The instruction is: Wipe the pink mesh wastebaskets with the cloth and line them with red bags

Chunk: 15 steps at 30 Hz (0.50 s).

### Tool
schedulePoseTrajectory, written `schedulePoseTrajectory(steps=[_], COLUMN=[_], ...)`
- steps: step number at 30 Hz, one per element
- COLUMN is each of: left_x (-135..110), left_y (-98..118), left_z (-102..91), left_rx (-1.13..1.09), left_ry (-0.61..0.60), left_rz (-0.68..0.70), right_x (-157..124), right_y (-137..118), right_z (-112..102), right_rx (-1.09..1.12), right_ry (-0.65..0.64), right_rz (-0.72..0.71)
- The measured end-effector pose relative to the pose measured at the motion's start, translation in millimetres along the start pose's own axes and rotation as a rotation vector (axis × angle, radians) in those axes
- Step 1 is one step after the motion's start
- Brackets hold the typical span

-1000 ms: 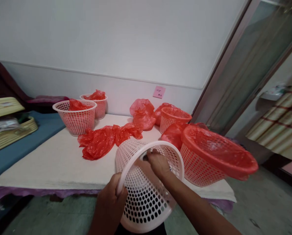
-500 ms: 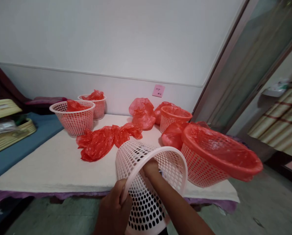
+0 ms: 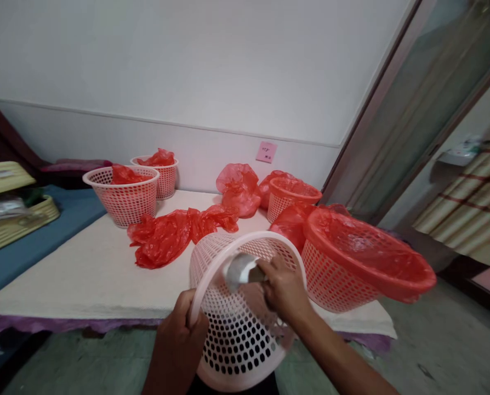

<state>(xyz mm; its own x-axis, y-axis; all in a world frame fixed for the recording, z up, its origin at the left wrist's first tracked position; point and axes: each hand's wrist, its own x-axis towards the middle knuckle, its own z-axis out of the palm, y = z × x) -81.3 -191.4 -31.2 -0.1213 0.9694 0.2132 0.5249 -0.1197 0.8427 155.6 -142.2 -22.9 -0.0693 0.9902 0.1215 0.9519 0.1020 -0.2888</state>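
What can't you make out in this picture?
Head view:
Pale thing in the right hand: motion-blurred, unidentifiable.
Pink note: writing too small.
Yellow case: cut off by the left edge.
Basket gripped by the left hand: base hidden behind its own wall.

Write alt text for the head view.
Left hand grips the rim of a tilted pink mesh basket; right hand holds a blurred grey object at its mouth. Behind, red plastic bags and bag-lined baskets sit on a table.
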Motion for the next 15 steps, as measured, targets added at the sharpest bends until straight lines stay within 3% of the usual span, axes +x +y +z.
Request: schedulePoseTrajectory(steps=[1,3,5,7,12,15], left_x=[0.4,0.7,0.5,-0.3,-1.1,0.1], left_y=[1.0,2.3,2.2,1.3,0.7,1.5], left_z=[-1.4,-3.2,-3.0,-1.4,-0.3,-2.9], left_rx=[-0.007,-0.014,-0.008,-0.005,0.004,0.009], left_ry=[0.002,0.014,0.022,0.012,-0.006,-0.003], left_rz=[-0.016,-0.031,-0.028,-0.017,-0.002,-0.015], right_x=[-5.8,-17.0,-27.3,-36.3,-48.3,-39.5], right_y=[8.2,21.8,29.0,29.3,13.1,5.7], right_z=[-10.8,-22.2,-19.0,-4.2,44.4,60.6], right_rx=[-0.120,-0.295,-0.393,-0.388,-0.096,0.368], right_ry=[0.116,0.226,0.188,0.070,-0.134,-0.152], right_rz=[-0.015,-0.025,0.003,0.049,0.040,0.054])
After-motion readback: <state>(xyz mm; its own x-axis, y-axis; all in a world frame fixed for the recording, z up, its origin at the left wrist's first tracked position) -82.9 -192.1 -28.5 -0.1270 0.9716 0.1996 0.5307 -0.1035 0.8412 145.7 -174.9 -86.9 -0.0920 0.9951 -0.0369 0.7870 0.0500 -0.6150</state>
